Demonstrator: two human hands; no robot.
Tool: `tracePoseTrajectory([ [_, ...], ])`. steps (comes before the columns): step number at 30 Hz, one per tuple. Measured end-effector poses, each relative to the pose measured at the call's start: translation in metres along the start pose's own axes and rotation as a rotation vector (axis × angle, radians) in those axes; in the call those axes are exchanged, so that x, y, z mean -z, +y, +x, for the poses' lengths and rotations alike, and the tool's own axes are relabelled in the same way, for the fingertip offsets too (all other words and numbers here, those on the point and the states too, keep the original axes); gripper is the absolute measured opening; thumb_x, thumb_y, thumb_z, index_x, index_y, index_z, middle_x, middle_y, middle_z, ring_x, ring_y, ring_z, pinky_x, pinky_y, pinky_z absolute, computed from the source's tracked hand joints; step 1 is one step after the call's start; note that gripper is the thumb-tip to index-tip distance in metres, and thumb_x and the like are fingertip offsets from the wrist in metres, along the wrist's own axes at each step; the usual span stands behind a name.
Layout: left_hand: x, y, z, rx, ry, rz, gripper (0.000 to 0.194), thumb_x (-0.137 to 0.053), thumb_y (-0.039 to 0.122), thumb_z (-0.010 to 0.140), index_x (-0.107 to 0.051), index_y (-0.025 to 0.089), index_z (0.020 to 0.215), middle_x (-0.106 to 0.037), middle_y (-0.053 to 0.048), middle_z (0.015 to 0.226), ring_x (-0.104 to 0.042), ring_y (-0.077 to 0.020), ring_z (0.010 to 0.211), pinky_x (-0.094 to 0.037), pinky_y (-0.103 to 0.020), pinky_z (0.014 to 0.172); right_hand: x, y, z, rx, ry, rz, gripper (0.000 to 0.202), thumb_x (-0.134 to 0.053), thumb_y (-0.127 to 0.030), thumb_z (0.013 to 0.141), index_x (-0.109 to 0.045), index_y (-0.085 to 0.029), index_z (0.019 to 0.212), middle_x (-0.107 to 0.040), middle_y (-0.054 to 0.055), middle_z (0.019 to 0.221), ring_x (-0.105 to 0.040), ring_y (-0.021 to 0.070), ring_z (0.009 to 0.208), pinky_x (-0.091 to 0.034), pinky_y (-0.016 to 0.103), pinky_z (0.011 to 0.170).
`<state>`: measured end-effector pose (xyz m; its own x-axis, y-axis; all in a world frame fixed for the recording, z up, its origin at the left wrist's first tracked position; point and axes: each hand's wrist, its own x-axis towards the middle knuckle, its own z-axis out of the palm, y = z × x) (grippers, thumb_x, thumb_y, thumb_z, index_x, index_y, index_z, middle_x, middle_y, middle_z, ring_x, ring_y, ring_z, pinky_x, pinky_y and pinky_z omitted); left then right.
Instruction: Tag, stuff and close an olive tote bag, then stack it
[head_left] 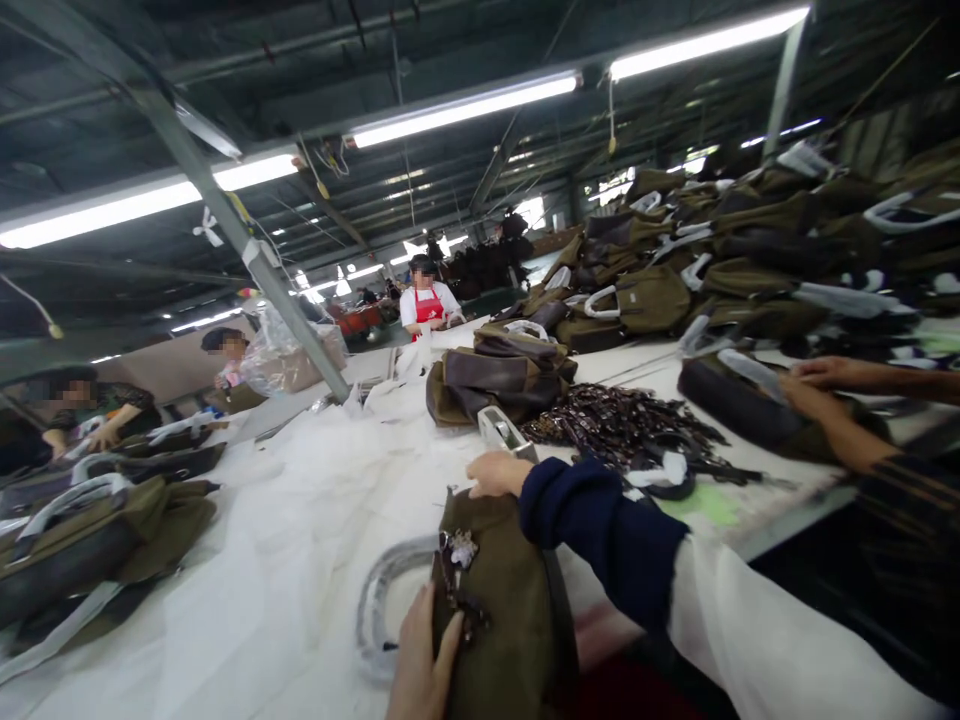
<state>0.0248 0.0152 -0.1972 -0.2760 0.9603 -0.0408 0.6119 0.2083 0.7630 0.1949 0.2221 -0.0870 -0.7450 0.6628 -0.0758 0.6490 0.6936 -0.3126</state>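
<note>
An olive canvas bag (510, 610) with dark trim lies in front of me on the white table. Its wrapped handle loop (367, 610) rests to the left. Dark metal hardware or chain (454, 585) hangs on the bag's face, with a crumpled pale piece at its top. My left hand (422, 655) grips the bag's left edge, thumb on the cloth. Beyond the bag's far end, my right hand (496, 473) has its fingers curled, right by a pale tape dispenser (504, 432). Whatever those fingers hold is hidden.
Behind the dispenser sits another olive and brown bag (502, 380). A heap of dark straps or hardware (622, 425) lies right of it. At the right, a co-worker's hands (832, 395) handle a bag. Bags pile up (712, 260) at back right; more lie left (105, 530).
</note>
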Motion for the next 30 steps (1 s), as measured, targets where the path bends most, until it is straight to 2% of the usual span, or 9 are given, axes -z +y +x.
tracePoseTrajectory([
  [2,-0.017,-0.019,-0.006,-0.153,-0.001,0.178,0.060,-0.044,0.038,0.093,-0.038,0.015,0.148,-0.032,-0.013,0.159,-0.022,-0.0275,0.148,-0.018,-0.047,0.122,-0.020,-0.006,-0.003,0.045,0.048,-0.026,0.041,-0.065,-0.037,0.086,-0.065,-0.014,0.120,-0.065,0.019,0.121,-0.060,0.0315,0.113,-0.045,0.041,0.093],
  [4,-0.023,-0.022,-0.010,-0.220,-0.048,0.255,0.058,-0.040,0.038,0.095,-0.034,0.022,0.151,-0.027,-0.008,0.161,-0.018,-0.0273,0.149,-0.016,-0.051,0.121,-0.043,-0.008,-0.011,0.166,0.110,-0.047,0.050,-0.058,-0.049,0.090,-0.058,-0.020,0.130,-0.058,0.016,0.133,-0.052,0.0302,0.124,-0.039,0.044,0.102],
  [7,-0.017,-0.012,-0.008,-0.204,-0.139,0.227,0.055,-0.041,0.040,0.096,-0.040,0.025,0.148,-0.033,-0.007,0.159,-0.021,-0.0286,0.149,-0.017,-0.054,0.120,-0.082,0.001,-0.028,0.270,0.167,-0.111,0.056,-0.052,-0.054,0.092,-0.055,-0.017,0.134,-0.054,0.016,0.139,-0.046,0.0315,0.131,-0.033,0.048,0.107],
  [10,-0.006,-0.002,0.002,-0.163,-0.154,0.087,0.048,-0.042,0.042,0.096,-0.051,0.025,0.139,-0.045,-0.008,0.152,-0.034,-0.0270,0.143,-0.022,-0.050,0.119,-0.109,0.013,-0.039,0.211,0.135,-0.099,0.058,-0.040,-0.052,0.098,-0.047,-0.013,0.141,-0.046,0.016,0.147,-0.039,0.0305,0.137,-0.028,0.050,0.111],
  [13,-0.001,0.001,0.022,-0.130,-0.071,0.014,0.037,-0.045,0.045,0.094,-0.062,0.022,0.117,-0.065,-0.011,0.124,-0.057,-0.0277,0.120,-0.040,-0.048,0.107,-0.112,0.015,-0.041,0.192,0.140,-0.067,0.059,-0.040,-0.054,0.098,-0.048,-0.014,0.140,-0.048,0.015,0.145,-0.042,0.0300,0.133,-0.030,0.048,0.108],
  [16,-0.005,-0.003,0.050,-0.057,0.077,0.007,0.038,-0.055,0.048,0.086,-0.057,0.017,0.108,-0.068,-0.009,0.093,-0.065,-0.0277,0.087,-0.050,-0.044,0.085,-0.102,0.010,-0.040,0.174,0.174,-0.079,0.053,-0.048,-0.055,0.094,-0.058,-0.018,0.129,-0.059,0.013,0.128,-0.052,0.0288,0.116,-0.038,0.046,0.100],
  [19,-0.012,-0.011,0.071,-0.039,0.128,0.027,0.047,-0.062,0.049,0.079,-0.054,0.014,0.111,-0.065,-0.011,0.098,-0.063,-0.0284,0.086,-0.049,-0.045,0.083,-0.099,0.002,-0.044,0.109,0.211,-0.099,0.045,-0.053,-0.054,0.091,-0.063,-0.017,0.115,-0.060,0.012,0.112,-0.054,0.0273,0.103,-0.043,0.043,0.092],
  [25,-0.003,-0.015,0.093,-0.127,0.015,0.024,0.037,-0.063,0.038,0.076,-0.053,0.016,0.105,-0.063,-0.009,0.101,-0.062,-0.0258,0.092,-0.049,-0.042,0.087,-0.117,-0.031,-0.065,-0.090,0.253,-0.096,0.041,-0.061,-0.046,0.088,-0.062,-0.010,0.107,-0.058,0.017,0.110,-0.051,0.0315,0.104,-0.046,0.047,0.089],
  [30,0.012,0.001,0.120,-0.273,-0.169,0.036,0.026,-0.056,0.017,0.069,-0.052,0.019,0.094,-0.061,-0.003,0.093,-0.061,-0.0209,0.092,-0.049,-0.037,0.088,-0.117,-0.070,-0.085,-0.139,0.170,-0.031,0.051,-0.065,-0.048,0.084,-0.064,-0.005,0.112,-0.059,0.023,0.111,-0.054,0.0380,0.105,-0.048,0.052,0.089],
])
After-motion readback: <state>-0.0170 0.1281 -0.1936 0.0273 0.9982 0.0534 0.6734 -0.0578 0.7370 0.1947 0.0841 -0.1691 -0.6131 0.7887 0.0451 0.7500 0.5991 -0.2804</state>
